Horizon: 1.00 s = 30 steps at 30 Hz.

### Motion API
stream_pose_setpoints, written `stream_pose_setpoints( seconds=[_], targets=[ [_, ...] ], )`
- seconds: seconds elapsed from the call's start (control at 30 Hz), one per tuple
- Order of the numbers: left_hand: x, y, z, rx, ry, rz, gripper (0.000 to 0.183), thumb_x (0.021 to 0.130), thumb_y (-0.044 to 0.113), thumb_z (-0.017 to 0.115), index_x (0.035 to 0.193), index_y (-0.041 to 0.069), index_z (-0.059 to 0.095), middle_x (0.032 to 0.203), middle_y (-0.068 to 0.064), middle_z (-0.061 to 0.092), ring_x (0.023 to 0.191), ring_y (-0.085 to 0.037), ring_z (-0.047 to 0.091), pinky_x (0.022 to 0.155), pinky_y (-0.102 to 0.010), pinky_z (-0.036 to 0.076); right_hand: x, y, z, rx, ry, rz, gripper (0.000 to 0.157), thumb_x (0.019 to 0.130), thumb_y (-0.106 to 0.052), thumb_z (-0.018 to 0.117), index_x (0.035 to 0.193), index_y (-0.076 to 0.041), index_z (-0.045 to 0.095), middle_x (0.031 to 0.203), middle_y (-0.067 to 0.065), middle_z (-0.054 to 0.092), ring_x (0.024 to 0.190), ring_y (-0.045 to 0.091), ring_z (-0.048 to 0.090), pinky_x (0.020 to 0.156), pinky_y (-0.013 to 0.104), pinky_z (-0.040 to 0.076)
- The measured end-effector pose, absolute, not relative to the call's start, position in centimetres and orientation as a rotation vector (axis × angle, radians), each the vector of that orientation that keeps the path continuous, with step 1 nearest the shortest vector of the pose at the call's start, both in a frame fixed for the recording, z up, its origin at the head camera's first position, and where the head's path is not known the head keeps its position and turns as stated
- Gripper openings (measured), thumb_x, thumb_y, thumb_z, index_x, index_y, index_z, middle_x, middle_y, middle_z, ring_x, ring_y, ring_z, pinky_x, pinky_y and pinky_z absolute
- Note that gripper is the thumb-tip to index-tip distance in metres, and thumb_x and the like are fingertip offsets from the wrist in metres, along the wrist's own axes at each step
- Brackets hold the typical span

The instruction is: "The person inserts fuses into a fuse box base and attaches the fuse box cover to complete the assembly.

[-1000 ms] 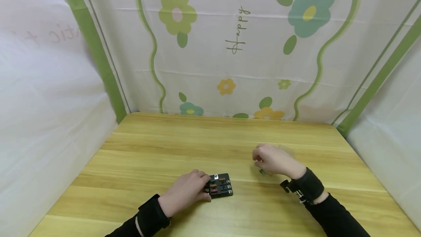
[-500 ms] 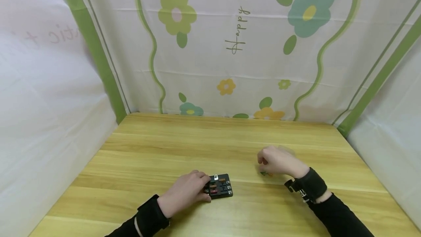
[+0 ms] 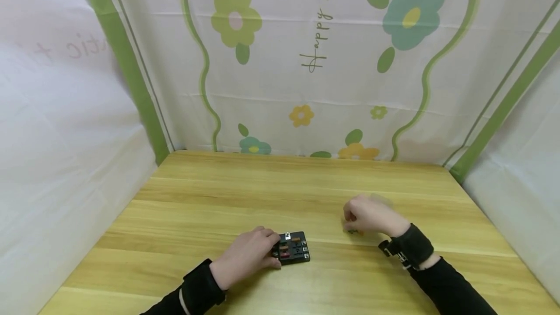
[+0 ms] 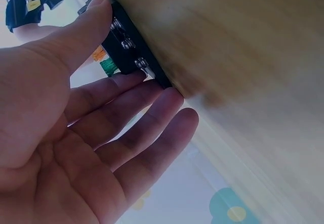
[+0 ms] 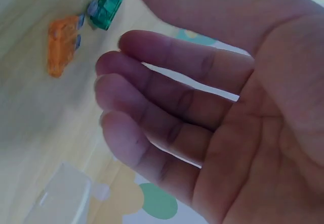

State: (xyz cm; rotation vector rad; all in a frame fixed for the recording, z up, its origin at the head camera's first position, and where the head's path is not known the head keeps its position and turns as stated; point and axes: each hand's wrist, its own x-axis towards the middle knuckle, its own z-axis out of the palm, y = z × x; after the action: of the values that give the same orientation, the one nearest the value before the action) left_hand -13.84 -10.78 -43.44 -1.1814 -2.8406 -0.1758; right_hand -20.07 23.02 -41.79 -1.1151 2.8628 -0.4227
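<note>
The left hand (image 3: 247, 254) grips a black block (image 3: 294, 248) by its left end, thumb on the near edge and fingers at the far edge, so that grip is only as wide as the block. The right hand (image 3: 372, 215), to the right of the block and well apart from it, holds nothing visible: in its wrist view the fingers are loosely bent, with a gap between thumb and forefinger. Just beyond those fingertips lie two small translucent pieces, likewise right of the block: a green piece (image 5: 107, 6) near the thumb tip and an orange piece (image 5: 63, 44) beside it, both with metal prongs. The block lies on the wooden table (image 3: 218, 183); its top carries orange inserts (image 3: 295, 240) and a red insert (image 3: 284, 254), and screw terminals (image 3: 305, 249) line its right edge. Farther from the block, behind the right hand, sits a clear plastic object (image 5: 61, 198), only partly in view. A black wristband (image 3: 203, 283) on the left arm is nearer the person than the block; another wristband (image 3: 413, 247), with fittings, is to the block's right. Beyond the block and the table's back edge hangs a white cloth (image 3: 262, 77) printed with flowers.
</note>
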Motion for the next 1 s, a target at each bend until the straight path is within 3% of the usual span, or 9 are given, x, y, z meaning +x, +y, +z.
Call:
stream_pose_setpoints(
  seconds=[0.17,0.37,0.63,1.0],
  targets=[
    [-13.74,-10.78,-43.46,-1.187,-2.848,-0.182,0.047,0.080,0.049,0.069,0.109,0.012,0.066,0.100,0.002,0.063,0.088,-0.010,0.056,0.072,-0.024,0.047,-20.02,22.87,-42.29,-1.112,2.849,-0.409,0.013,0.080,-0.013,0.072,0.074,-0.017,0.061,0.066,-0.013,0.049,0.050,0.000,0.045,0.050,0.020,0.041],
    [-13.85,-10.77,-43.32,-1.180,-2.838,-0.182,0.047,0.080,0.049,0.070,0.109,0.012,0.066,0.101,0.001,0.063,0.088,-0.010,0.056,0.071,-0.024,0.047,-20.14,22.65,-42.32,-1.121,2.836,-0.440,0.017,0.078,-0.005,0.072,0.072,-0.017,0.061,0.065,-0.011,0.049,0.050,0.001,0.044,0.050,0.021,0.040],
    [-13.86,-10.82,-43.40,-1.186,-2.847,-0.171,0.048,0.080,0.050,0.069,0.109,0.012,0.066,0.101,0.002,0.063,0.088,-0.010,0.056,0.071,-0.024,0.047,-20.04,22.99,-41.97,-1.070,2.822,-0.462,0.016,0.079,-0.010,0.073,0.074,-0.016,0.060,0.067,-0.009,0.050,0.054,0.003,0.045,0.051,0.022,0.040],
    [-13.86,-10.86,-43.28,-1.180,-2.847,-0.188,0.046,0.080,0.049,0.069,0.108,0.012,0.066,0.099,0.002,0.063,0.087,-0.010,0.056,0.070,-0.023,0.047,-20.24,23.19,-42.07,-1.079,2.812,-0.470,0.018,0.078,-0.004,0.073,0.074,-0.017,0.062,0.065,-0.010,0.052,0.053,0.003,0.046,0.051,0.022,0.041]
  ],
)
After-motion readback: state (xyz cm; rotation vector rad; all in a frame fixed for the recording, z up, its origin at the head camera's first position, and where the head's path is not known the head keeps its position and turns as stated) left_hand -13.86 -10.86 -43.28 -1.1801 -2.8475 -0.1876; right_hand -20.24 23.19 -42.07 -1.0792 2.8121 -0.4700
